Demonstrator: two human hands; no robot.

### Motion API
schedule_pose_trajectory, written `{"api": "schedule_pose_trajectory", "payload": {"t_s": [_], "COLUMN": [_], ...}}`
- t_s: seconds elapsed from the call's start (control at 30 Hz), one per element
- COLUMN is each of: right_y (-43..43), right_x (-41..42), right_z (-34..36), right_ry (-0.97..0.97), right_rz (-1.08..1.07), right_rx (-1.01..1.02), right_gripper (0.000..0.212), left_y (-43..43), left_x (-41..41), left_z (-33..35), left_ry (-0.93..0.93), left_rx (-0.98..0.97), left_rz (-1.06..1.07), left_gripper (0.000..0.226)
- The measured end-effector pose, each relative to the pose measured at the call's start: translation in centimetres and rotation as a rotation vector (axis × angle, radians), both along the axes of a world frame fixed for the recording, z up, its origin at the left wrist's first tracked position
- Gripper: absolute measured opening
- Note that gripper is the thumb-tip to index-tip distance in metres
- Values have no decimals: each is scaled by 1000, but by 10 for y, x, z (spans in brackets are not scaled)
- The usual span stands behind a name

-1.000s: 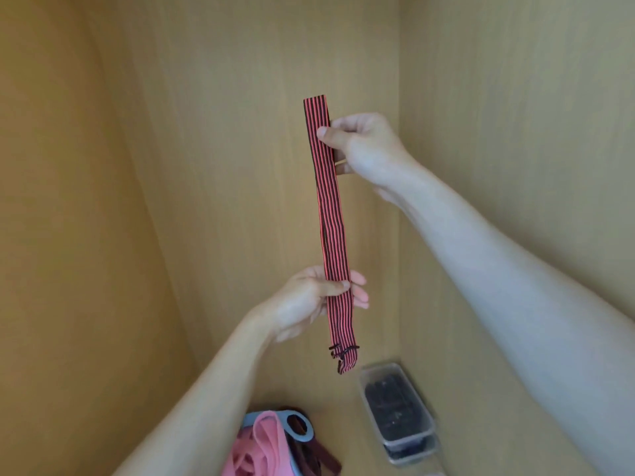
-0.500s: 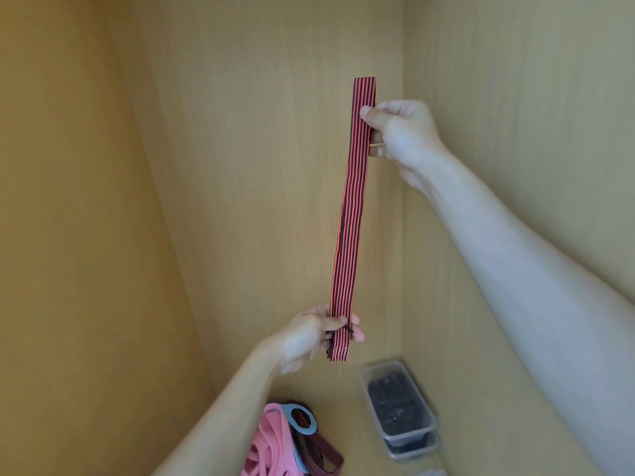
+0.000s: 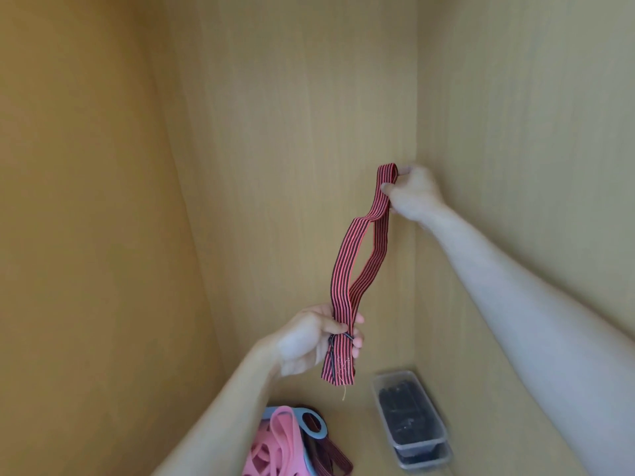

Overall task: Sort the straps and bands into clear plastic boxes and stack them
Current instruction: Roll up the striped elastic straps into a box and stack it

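Head view — striped band (image 3: 347, 269) near-upright, slack

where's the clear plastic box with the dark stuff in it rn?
Head view, lower right: the clear plastic box of dark bands sits stacked on a second clear box on the wooden floor by the right wall, right of the pink band pile.

The striped band (image 3: 343, 273) is woven elastic cloth, ribbed lengthwise in pink and black, matt, with a loose thread at its frayed lower end. The surrounding panels (image 3: 292, 132) look like wood-grain laminate, smooth with a soft sheen. At the near right, the clear boxes (image 3: 412, 424) are thin glossy plastic. The pink bands (image 3: 275, 444) near them look smooth and rubbery, matt.
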State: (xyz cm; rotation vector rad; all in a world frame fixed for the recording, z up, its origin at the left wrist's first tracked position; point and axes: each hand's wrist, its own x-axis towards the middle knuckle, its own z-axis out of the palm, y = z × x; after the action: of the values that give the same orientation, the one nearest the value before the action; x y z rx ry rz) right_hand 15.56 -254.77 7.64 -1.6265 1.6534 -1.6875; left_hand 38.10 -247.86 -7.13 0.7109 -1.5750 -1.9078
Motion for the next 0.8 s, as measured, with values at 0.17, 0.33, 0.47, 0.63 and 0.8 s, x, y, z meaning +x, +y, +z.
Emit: {"api": "schedule_pose_trajectory", "payload": {"t_s": [0.17, 0.33, 0.47, 0.63, 0.8], "right_y": [1, 8, 6, 11, 39], "right_x": [-8, -9, -10, 11, 41], "right_z": [-18, -33, -37, -26, -20], "right_ry": [382, 584, 611, 498, 420], "right_rz": [-185, -123, -106, 275, 818], "right_rx": [192, 476, 502, 468, 624], "right_gripper": [14, 22, 21, 21, 47], "left_y": [0, -6, -6, -7, -8], "left_x": [8, 21, 28, 26, 25], "left_z": [17, 42, 64, 81, 92], "left_ry": [63, -39, -139, -218, -258], "left_rx": [-5, -69, -141, -204, -207], "left_rz": [-23, 45, 88, 119, 125], "left_gripper": [33, 35, 36, 36, 33]}}
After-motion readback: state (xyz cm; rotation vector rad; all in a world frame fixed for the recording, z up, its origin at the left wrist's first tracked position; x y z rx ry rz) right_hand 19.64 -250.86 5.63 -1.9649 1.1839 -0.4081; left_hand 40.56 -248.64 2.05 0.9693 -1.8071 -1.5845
